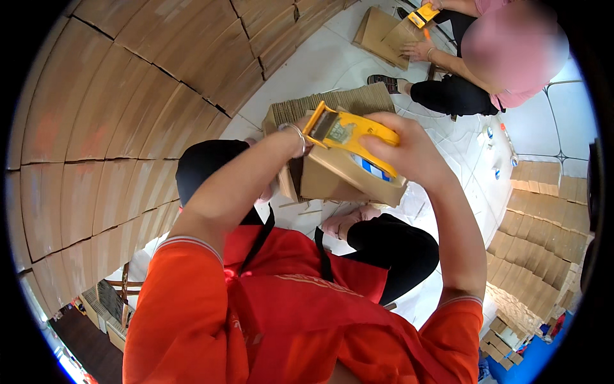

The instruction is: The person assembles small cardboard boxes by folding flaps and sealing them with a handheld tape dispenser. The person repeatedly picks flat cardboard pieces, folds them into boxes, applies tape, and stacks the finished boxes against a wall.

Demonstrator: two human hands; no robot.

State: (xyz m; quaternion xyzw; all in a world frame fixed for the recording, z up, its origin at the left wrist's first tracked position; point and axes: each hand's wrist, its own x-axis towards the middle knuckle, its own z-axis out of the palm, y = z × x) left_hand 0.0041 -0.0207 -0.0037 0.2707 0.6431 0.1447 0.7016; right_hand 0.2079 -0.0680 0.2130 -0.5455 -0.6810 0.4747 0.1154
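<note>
My right hand point(403, 150) is wrapped round a yellow tape dispenser point(348, 131), which carries a roll of tape with a blue and white core point(372, 168). The dispenser is over a small brown cardboard box point(326, 179) between my knees; whether they touch I cannot tell. My left hand point(307, 125) reaches to the far left side of that box, beside the dispenser's front end. Its fingers are hidden behind the dispenser, and a bracelet point(293, 131) circles the wrist. Just beyond lies a stack of flat cardboard point(358, 99), seen by its edges.
Tall rows of cardboard cartons point(128, 96) rise at my left. Stacked flat cardboard point(537, 224) stands at the right. Across from me a co-worker point(511, 57) holds another yellow tape dispenser point(423, 15) over a carton point(387, 41). Tape rolls point(497, 173) lie on the white tiled floor.
</note>
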